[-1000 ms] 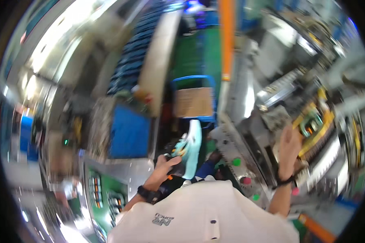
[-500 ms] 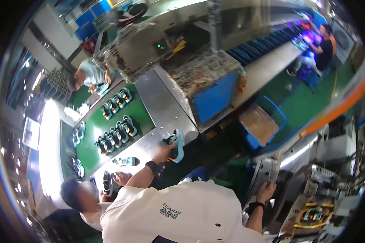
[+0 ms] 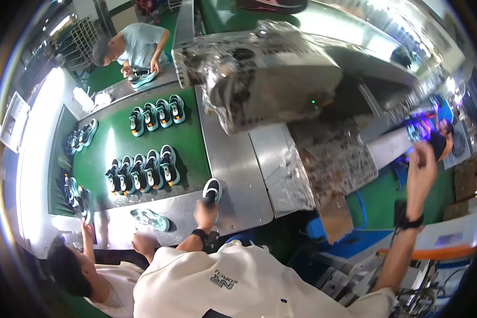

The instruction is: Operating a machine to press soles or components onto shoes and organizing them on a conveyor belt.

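Sneaker [image 3: 212, 190]: black upper, white sole edge, teal touches. Held in left hand [image 3: 205, 213], hand closed around lower end, shoe pointing toward 12 o'clock, sole side partly up. Sits over bare steel table [image 3: 233, 175], just at 3 o'clock of green belt's near row of matching sneakers. Finer detail blurred.

green floor [image 3: 379, 197], steel tables [image 3: 233, 164], bright glare

One head-worn fisheye looks steeply down (rim bent) over the green conveyor [image 3: 191, 135].
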### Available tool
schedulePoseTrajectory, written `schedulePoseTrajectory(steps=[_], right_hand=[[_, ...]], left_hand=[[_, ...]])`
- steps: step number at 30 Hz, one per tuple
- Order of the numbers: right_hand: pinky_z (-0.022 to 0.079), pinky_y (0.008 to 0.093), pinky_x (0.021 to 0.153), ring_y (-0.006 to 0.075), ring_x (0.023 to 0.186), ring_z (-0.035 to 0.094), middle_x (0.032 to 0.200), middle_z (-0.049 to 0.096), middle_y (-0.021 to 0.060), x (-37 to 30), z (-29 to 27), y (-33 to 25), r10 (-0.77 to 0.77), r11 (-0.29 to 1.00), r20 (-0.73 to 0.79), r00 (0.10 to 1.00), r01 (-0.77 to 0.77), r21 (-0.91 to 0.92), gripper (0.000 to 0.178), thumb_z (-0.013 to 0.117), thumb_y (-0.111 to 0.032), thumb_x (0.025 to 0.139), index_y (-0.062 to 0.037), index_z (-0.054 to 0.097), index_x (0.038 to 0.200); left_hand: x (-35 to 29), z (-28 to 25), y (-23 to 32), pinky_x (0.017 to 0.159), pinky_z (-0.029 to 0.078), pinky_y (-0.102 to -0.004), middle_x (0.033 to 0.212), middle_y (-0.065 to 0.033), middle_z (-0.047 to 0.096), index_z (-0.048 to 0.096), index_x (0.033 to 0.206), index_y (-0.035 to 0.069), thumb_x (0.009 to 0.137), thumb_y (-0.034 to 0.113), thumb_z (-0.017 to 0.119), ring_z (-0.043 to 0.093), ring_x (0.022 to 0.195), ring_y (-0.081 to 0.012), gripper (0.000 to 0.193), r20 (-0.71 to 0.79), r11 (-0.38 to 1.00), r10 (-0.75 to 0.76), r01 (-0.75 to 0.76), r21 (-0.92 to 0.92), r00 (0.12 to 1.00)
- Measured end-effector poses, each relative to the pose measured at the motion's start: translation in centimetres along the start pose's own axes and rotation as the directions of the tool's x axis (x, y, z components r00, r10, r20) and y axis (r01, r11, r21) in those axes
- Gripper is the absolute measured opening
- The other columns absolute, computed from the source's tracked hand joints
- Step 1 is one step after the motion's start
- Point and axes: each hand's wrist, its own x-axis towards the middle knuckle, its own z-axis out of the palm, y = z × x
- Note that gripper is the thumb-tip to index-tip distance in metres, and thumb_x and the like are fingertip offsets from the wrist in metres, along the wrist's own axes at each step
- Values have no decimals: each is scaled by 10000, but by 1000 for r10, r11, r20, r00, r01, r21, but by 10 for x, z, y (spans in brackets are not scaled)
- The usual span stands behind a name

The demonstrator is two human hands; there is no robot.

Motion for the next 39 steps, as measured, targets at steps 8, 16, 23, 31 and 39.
schedulePoseTrajectory(steps=[8, 16, 23, 31, 39], right_hand=[[418, 344, 1010, 241, 1181, 576, 1233, 631, 127, 302, 207, -126, -489, 810, 364, 793, 567, -147, 482, 673, -273, 880, -52, 553, 1292], [483, 366, 923, 280, 1034, 627, 1144, 643, 213, 342, 353, -263, -680, 690, 525, 511, 688, 225, 696, 789, -319, 728, 75, 541, 1245], [474, 339, 596, 202, 678, 595, 703, 604, 96, 297, 348, -291, -495, 815, 534, 686, 579, 12, 343, 814, -274, 664, -32, 596, 773], [482, 454, 827, 421, 973, 599, 949, 621, 266, 282, 265, -151, -661, 702, 294, 691, 707, -83, 551, 774, -189, 658, 9, 534, 1113], [512, 472, 668, 444, 698, 621, 715, 608, 286, 276, 228, -131, -636, 766, 92, 766, 641, -45, 284, 700, -172, 651, 59, 627, 799]], left_hand=[[156, -35, 28, 780, 502, -489, 962, -296, 643, 457, 1097, -22, 745, 369, 730, 625, 892, -469, 593, -143, 959, -188, 150, -239, 972], [203, -18, 11, 699, 509, -520, 994, -222, 631, 425, 1196, 47, 808, 374, 711, 639, 852, -450, 582, -360, 994, -106, 110, -11, 927], [211, 8, -43, 784, 494, -524, 1069, -217, 635, 412, 1289, 94, 822, 381, 688, 624, 934, -463, 614, -323, 989, -144, 124, -83, 935], [258, 32, -108, 939, 442, -435, 1236, -187, 572, 362, 1381, 82, 872, 221, 596, 557, 1137, -349, 577, -103, 999, -35, 35, 4, 994], [185, -25, -9, 1097, 291, -471, 1392, -361, 377, 298, 1366, -163, 833, 288, 692, 401, 1271, -479, 801, -302, 931, 366, -349, 111, 880]])
